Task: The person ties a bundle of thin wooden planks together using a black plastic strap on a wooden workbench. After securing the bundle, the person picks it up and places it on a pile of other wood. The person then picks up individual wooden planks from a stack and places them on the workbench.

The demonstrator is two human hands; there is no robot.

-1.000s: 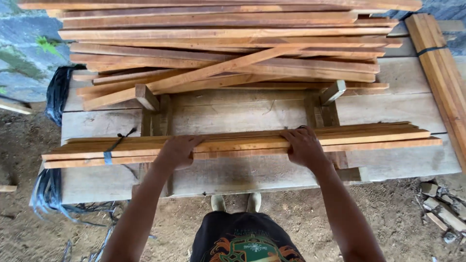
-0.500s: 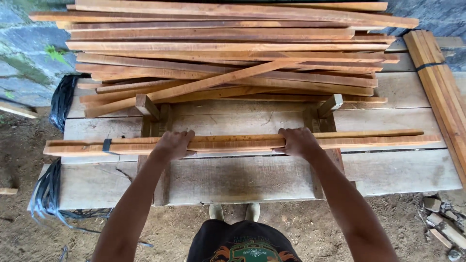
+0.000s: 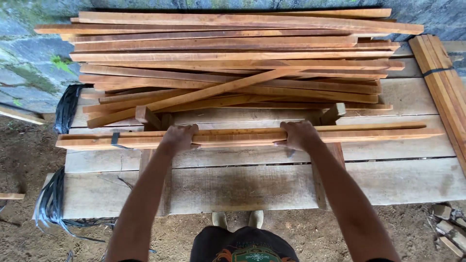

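My left hand [image 3: 178,137] and my right hand [image 3: 297,135] both grip a bundle of long thin wooden slats [image 3: 378,133], held level across the workbench [image 3: 398,179]. A black strap [image 3: 115,139] binds the bundle near its left end. The bundle lies over two upright wooden posts, one on the left [image 3: 145,115] and one on the right [image 3: 334,113]. Just beyond them is a loose pile of the same reddish-brown slats [image 3: 233,58], some lying crooked.
A second strapped bundle of slats [image 3: 442,82] leans along the right edge of the bench. Black straps [image 3: 68,106] hang off the left side, more lying on the dirt floor [image 3: 48,204]. A stone wall stands behind. Wood offcuts [image 3: 449,223] lie at right.
Both hands have pushed the slat bundle away from me across the bench, from near the front edge up to the two posts by the pile.
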